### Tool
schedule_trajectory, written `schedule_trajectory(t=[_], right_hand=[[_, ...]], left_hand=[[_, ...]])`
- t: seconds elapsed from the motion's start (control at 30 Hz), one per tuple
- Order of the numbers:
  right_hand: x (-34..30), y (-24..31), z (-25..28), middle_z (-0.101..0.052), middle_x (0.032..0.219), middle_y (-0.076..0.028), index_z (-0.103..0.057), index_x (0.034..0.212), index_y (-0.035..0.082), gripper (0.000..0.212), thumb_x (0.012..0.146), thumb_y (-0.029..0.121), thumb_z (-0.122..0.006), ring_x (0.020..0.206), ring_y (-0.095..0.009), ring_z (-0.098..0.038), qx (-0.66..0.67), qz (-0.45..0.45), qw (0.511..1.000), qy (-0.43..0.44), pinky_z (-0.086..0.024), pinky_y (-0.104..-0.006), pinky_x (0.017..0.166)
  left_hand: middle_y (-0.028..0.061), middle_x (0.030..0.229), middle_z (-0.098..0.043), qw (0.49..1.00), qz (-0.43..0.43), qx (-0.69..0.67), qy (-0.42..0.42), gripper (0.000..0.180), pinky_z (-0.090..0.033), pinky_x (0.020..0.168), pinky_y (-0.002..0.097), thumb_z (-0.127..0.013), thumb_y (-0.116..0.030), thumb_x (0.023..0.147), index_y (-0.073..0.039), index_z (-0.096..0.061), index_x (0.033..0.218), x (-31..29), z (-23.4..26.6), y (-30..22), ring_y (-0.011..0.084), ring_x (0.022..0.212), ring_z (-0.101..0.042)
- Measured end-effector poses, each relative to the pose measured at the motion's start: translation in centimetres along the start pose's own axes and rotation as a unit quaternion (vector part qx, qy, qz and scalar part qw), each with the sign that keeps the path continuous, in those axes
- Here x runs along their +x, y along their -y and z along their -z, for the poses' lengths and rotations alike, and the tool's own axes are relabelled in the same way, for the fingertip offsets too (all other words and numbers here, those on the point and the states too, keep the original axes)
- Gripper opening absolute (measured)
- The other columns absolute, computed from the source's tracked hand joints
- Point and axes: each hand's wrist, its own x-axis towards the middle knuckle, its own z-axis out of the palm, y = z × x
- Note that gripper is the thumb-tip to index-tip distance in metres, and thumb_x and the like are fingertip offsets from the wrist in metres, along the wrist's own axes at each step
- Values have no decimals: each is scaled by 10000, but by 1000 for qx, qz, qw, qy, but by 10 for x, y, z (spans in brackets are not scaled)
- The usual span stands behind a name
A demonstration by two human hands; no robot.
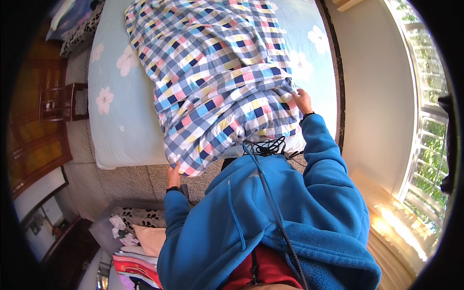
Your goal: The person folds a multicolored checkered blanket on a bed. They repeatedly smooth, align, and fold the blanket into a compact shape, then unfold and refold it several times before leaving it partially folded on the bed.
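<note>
A checked quilt in blue, white, pink and yellow lies rumpled lengthwise over the bed, its near end bunched in folds. At its near left corner, which hangs past the mattress edge, my left hand is closed on the cloth. My right hand grips the quilt's right edge, farther up the bed; its fingertips are partly hidden by the fabric. Beneath the quilt, a pale blue sheet with white flowers covers the mattress.
Black cables lie coiled at the bed's near edge, against my blue jacket. A wooden chair stands left of the bed. Folded clothes are heaped at the lower left. A barred window and a wooden ledge are on the right.
</note>
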Motion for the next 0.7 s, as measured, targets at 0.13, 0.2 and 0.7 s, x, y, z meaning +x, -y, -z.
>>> schedule_trajectory(t=[0.13,0.2,0.7], right_hand=[[-15,-17,-3,-717,845,-151,-674,1001,-52,523,810,433,-706,765,-226,-691,134,-107,978,122,-528,-323,757],[-18,-10,-4,-722,803,-122,-683,932,-31,499,800,449,-709,724,-215,-688,79,-87,985,128,-527,-319,733],[-84,33,42,-615,722,-209,-588,884,50,190,830,221,-653,727,-400,-620,211,116,958,158,-474,-466,646]], left_hand=[[151,1106,-653,989,34,143,-33,526,-503,836,334,-732,-207,834,53,-551,1254,18,-3,-17,275,969,-642],[193,1138,-640,883,-179,371,-227,528,-485,894,380,-736,-195,805,42,-560,1243,29,-18,-48,337,1027,-617],[105,1316,-520,302,-736,560,230,455,-336,1020,507,-539,-108,858,-149,-522,1311,-62,-472,-206,297,1229,-467]])
